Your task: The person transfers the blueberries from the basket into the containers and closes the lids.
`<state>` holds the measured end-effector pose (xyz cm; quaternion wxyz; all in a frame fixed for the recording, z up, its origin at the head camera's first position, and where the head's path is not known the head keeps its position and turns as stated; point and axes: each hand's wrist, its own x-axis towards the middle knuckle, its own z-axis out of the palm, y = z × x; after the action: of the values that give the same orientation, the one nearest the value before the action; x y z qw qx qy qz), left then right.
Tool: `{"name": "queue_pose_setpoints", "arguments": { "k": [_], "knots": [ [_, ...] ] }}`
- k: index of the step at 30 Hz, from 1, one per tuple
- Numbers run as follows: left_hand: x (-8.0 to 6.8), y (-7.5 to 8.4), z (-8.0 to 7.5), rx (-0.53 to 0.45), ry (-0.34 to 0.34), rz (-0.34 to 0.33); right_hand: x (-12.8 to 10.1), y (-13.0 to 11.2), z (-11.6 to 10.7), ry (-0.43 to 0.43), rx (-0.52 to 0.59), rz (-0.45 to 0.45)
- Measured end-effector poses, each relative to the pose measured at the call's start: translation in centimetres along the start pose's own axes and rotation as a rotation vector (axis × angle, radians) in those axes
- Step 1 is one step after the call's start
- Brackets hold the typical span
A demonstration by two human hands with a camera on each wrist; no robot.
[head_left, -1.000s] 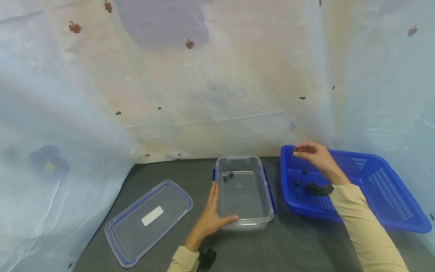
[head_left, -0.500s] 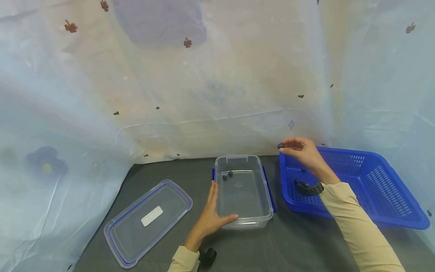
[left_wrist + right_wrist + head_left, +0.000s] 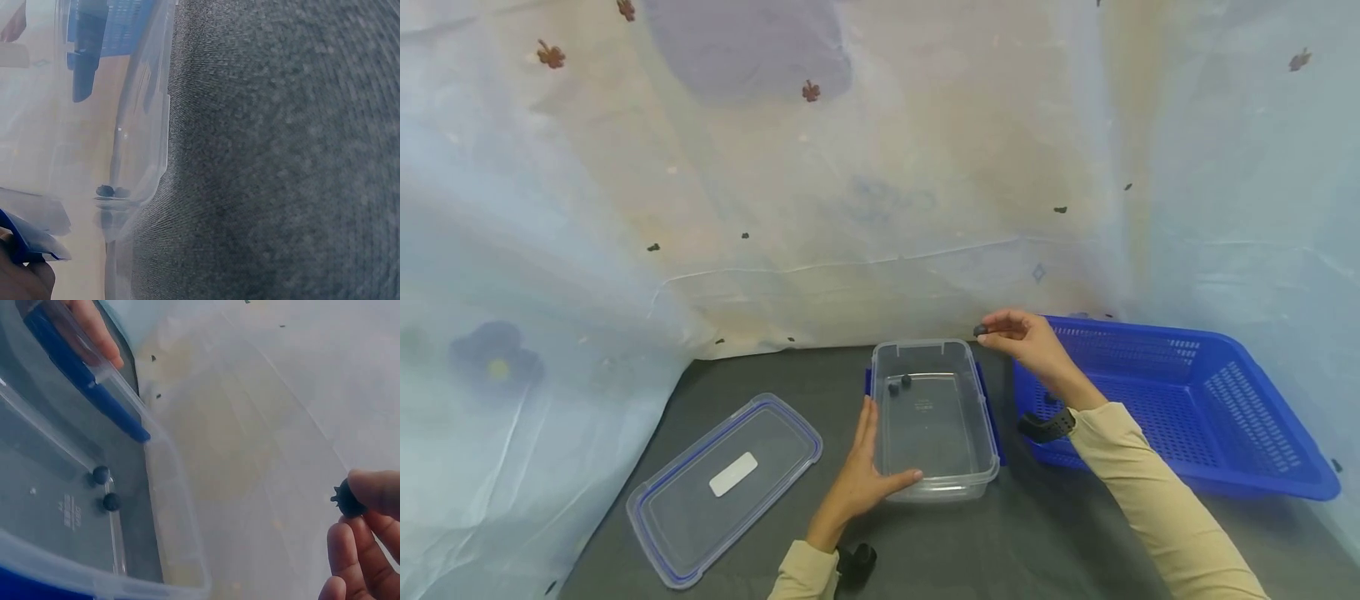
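Note:
My right hand (image 3: 1033,350) pinches a blueberry (image 3: 351,500) between thumb and fingertips, its small crown facing outward in the right wrist view. It hangs in the air between the blue basket (image 3: 1210,392) and the clear plastic box (image 3: 928,437). Two blueberries (image 3: 106,487) lie in the far left corner of that box, which has blue side clips (image 3: 81,378). Along the box's left side my left hand (image 3: 853,487) lies with straight fingers, its thumb over the near rim. One dark blueberry (image 3: 1049,398) shows in the basket, partly behind the right wrist.
A clear lid (image 3: 700,517) with a blue seal and white label lies at the left of the dark grey tabletop (image 3: 1000,542). A pale patterned plastic sheet (image 3: 865,208) rises behind the table. The basket's raised rim stands close right of the box.
My right hand has carried the blueberry left, from over the basket past its left rim towards the box. The left hand has kept its place at the box.

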<state>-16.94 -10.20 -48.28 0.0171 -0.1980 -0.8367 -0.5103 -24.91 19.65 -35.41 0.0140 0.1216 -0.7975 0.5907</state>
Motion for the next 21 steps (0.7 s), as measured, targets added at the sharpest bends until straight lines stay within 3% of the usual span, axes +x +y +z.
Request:
{"name": "queue_pose_setpoints", "arguments": {
  "k": [21],
  "knots": [
    [0.1,0.5,-0.3,-0.011,-0.033,-0.032,2.3,1.5,7.5,-0.096,-0.017,-0.004]
  ]
}}
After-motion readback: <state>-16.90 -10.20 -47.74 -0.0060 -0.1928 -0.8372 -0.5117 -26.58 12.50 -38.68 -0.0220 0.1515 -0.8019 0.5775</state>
